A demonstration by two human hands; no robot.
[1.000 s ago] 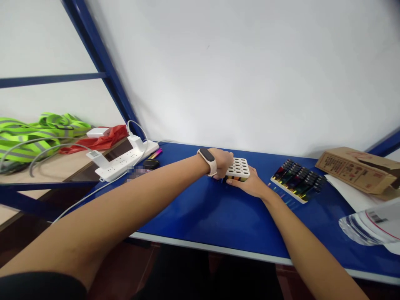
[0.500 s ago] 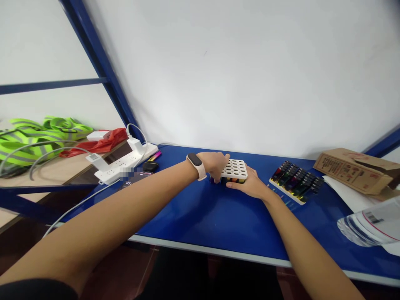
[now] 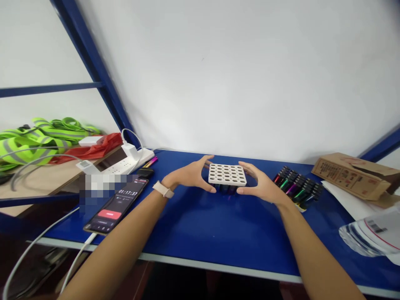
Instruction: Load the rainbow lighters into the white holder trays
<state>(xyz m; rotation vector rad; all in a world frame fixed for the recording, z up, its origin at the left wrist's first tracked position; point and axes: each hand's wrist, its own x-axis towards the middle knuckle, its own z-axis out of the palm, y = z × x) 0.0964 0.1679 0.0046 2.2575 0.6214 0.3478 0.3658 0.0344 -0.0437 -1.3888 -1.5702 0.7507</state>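
A white tray with rows of oval holes (image 3: 227, 174) is level at the middle of the blue table, above dark objects (image 3: 229, 188) whose kind I cannot make out. My left hand (image 3: 194, 173) curves round the tray's left end, fingers and thumb spread apart. On the other end my right hand (image 3: 261, 183) is spread the same way, its thumb near the front right corner. Whether either fingertip touches the tray, I cannot tell. Beside the right hand stand rows of colourful lighters with black tops (image 3: 296, 185).
A phone showing a timer (image 3: 120, 204) lies at left by a white power strip (image 3: 125, 164). Reflective green straps (image 3: 46, 135) and a red bag (image 3: 106, 146) lie on a side shelf. At right are a cardboard box (image 3: 353, 175) and a clear plastic bottle (image 3: 371, 233).
My left hand has moved off the tray's top to its left end, uncovering the tray and the phone. My right hand has loosened and opened at the right end.
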